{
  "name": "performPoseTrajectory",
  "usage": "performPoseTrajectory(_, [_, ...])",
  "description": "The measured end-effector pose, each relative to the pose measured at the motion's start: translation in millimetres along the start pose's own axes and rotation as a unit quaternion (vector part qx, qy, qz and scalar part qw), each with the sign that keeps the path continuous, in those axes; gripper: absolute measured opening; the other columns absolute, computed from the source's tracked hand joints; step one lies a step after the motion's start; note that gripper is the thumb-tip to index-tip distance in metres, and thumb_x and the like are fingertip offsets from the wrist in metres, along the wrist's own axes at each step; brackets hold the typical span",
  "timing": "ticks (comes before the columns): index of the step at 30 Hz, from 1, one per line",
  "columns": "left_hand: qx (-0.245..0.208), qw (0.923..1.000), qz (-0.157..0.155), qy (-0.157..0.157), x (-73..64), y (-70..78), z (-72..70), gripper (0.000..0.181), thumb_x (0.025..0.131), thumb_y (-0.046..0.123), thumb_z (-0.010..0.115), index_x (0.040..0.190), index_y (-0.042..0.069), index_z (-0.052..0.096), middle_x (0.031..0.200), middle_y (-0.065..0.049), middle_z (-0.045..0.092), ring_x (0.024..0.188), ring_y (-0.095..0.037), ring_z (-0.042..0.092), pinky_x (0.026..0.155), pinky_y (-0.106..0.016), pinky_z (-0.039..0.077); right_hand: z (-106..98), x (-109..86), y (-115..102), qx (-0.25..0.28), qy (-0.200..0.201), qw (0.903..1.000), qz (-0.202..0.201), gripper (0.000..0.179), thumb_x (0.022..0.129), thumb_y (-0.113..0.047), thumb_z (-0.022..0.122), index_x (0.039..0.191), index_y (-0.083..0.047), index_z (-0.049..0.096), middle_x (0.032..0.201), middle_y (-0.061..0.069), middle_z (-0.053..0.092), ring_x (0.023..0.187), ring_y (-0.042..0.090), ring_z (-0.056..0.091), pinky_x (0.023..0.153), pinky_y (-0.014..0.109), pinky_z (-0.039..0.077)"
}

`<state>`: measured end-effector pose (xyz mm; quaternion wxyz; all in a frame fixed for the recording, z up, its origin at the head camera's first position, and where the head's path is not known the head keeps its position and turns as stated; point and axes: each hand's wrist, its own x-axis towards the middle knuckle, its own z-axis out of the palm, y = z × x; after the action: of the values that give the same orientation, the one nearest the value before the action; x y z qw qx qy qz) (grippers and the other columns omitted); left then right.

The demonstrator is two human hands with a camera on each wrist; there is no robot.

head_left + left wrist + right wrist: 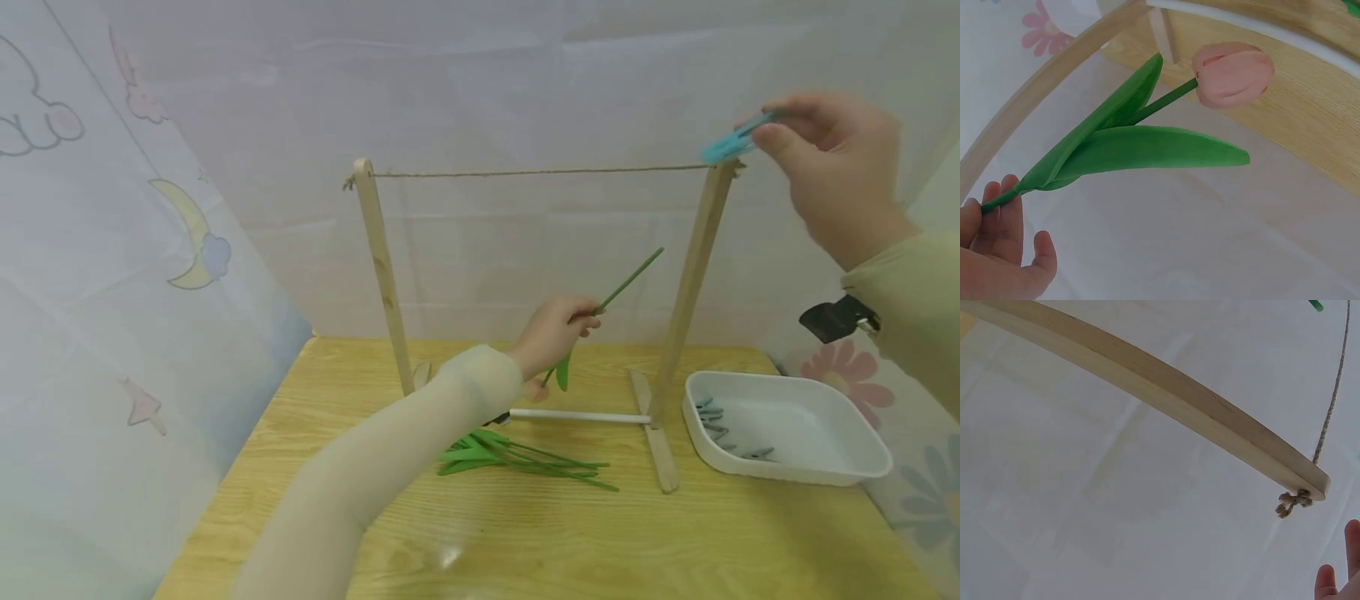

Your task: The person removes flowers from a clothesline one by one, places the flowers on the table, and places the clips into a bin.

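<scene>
My left hand (558, 329) pinches the green stem of a pink artificial tulip (1234, 75). The flower head hangs low while the bare stem end points up and right, below the twine (540, 172). Two long green leaves spread from the stem in the left wrist view. At the top of the right post (697, 275), my right hand (847, 158) holds a blue clothespin (727, 147) between thumb and fingers, by the twine's right end. Only a few fingertips of that hand show in the right wrist view, where the clothespin is out of sight.
Several green-stemmed flowers (517, 458) lie on the wooden table (525, 542), partly behind the left sleeve. A white tray (810, 425) with several clothespins (712, 421) stands at the right. The frame has a left post (384, 275) and a white lower bar (585, 416).
</scene>
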<state>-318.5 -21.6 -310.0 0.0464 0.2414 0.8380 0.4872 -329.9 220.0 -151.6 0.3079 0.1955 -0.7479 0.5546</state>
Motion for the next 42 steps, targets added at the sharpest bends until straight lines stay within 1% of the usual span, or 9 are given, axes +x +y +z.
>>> performPoseTrajectory(7, [0.001, 0.9998, -0.018, -0.012, -14.9, -9.4, -6.0, 0.027, 0.101, 0.009, 0.05, 0.123, 0.003, 0.063, 0.112, -0.007, 0.067, 0.098, -0.018, 0.063, 0.081, -0.021, 0.05, -12.1, -17.1, 7.4, 0.05, -0.004, 0.9988, 0.004, 0.015, 0.089, 0.001, 0.066, 0.103, -0.002, 0.071, 0.09, -0.006, 0.074, 0.033, 0.005, 0.029, 0.033, 0.02, 0.015])
performPoseTrajectory(9, [0.003, 0.9997, -0.019, -0.011, -18.4, -12.0, -7.8, 0.026, 0.101, 0.01, 0.051, 0.123, 0.004, 0.064, 0.111, -0.006, 0.067, 0.097, -0.017, 0.062, 0.081, -0.022, 0.051, -14.6, -21.2, 9.7, 0.086, -0.003, 0.9962, 0.009, 0.015, 0.089, 0.002, 0.066, 0.103, -0.001, 0.071, 0.091, -0.003, 0.074, 0.03, 0.006, 0.024, 0.032, 0.021, 0.012])
performPoseTrajectory(13, [0.013, 0.9996, -0.023, -0.009, -24.1, -16.5, -10.2, 0.028, 0.101, 0.01, 0.051, 0.126, 0.005, 0.063, 0.111, -0.005, 0.067, 0.097, -0.017, 0.062, 0.081, -0.022, 0.051, -18.4, -29.6, 15.6, 0.144, 0.005, 0.9895, 0.014, 0.015, 0.088, 0.004, 0.066, 0.102, 0.002, 0.07, 0.091, 0.001, 0.074, 0.03, 0.007, 0.021, 0.033, 0.021, 0.009])
performPoseTrajectory(21, [0.028, 0.9991, -0.03, -0.006, -31.0, -18.8, -12.4, 0.029, 0.101, 0.008, 0.051, 0.127, 0.002, 0.062, 0.11, -0.01, 0.069, 0.099, -0.022, 0.063, 0.08, -0.023, 0.051, -22.8, -47.7, 31.3, 0.194, 0.008, 0.9807, 0.025, 0.015, 0.09, 0.004, 0.064, 0.104, 0.004, 0.069, 0.092, 0.004, 0.074, 0.03, 0.008, 0.016, 0.034, 0.023, 0.004])
performPoseTrajectory(25, [0.03, 0.9992, -0.024, -0.009, -34.1, -21.0, -13.0, 0.03, 0.101, 0.006, 0.05, 0.128, 0.0, 0.061, 0.111, -0.01, 0.069, 0.098, -0.021, 0.063, 0.082, -0.023, 0.052, -23.7, -54.8, 37.2, 0.219, 0.012, 0.9755, 0.022, 0.019, 0.088, 0.008, 0.064, 0.107, 0.009, 0.066, 0.094, 0.007, 0.074, 0.038, 0.006, 0.041, 0.038, 0.02, 0.01])
performPoseTrajectory(28, [0.031, 0.9992, -0.022, -0.009, -36.4, -23.9, -13.0, 0.029, 0.101, 0.007, 0.05, 0.127, 0.001, 0.061, 0.111, -0.009, 0.069, 0.097, -0.018, 0.063, 0.083, -0.022, 0.051, -24.7, -60.0, 40.6, 0.235, 0.007, 0.9717, 0.026, 0.023, 0.087, 0.011, 0.064, 0.11, 0.013, 0.063, 0.095, 0.009, 0.074, 0.066, 0.013, 0.065, 0.052, 0.012, 0.037])
performPoseTrajectory(30, [0.033, 0.9992, -0.02, -0.009, -37.9, -25.6, -12.8, 0.029, 0.101, 0.007, 0.051, 0.127, 0.001, 0.062, 0.111, -0.009, 0.069, 0.096, -0.018, 0.063, 0.083, -0.022, 0.051, -26.1, -63.7, 42.5, 0.229, 0.0, 0.9728, 0.032, 0.024, 0.088, 0.012, 0.063, 0.112, 0.013, 0.062, 0.097, 0.008, 0.074, 0.076, 0.013, 0.067, 0.069, 0.011, 0.048])
performPoseTrajectory(32, [0.036, 0.9991, -0.021, -0.011, -39.8, -27.0, -12.6, 0.029, 0.101, 0.008, 0.05, 0.126, 0.002, 0.063, 0.111, -0.008, 0.069, 0.097, -0.017, 0.063, 0.083, -0.022, 0.051, -28.1, -67.5, 44.6, 0.215, -0.008, 0.9758, 0.039, 0.025, 0.088, 0.013, 0.062, 0.113, 0.012, 0.062, 0.099, 0.006, 0.073, 0.093, 0.014, 0.066, 0.089, 0.013, 0.045])
performPoseTrajectory(42, [0.053, 0.9974, -0.037, -0.033, -48.9, -27.9, -16.9, 0.03, 0.102, 0.008, 0.048, 0.129, 0.003, 0.06, 0.114, -0.008, 0.068, 0.104, -0.02, 0.064, 0.088, -0.025, 0.051, -37.4, -85.0, 57.3, 0.178, -0.029, 0.9808, 0.073, 0.031, 0.088, 0.015, 0.061, 0.117, 0.007, 0.062, 0.106, 0.002, 0.073, 0.096, 0.01, 0.065, 0.085, 0.01, 0.047])
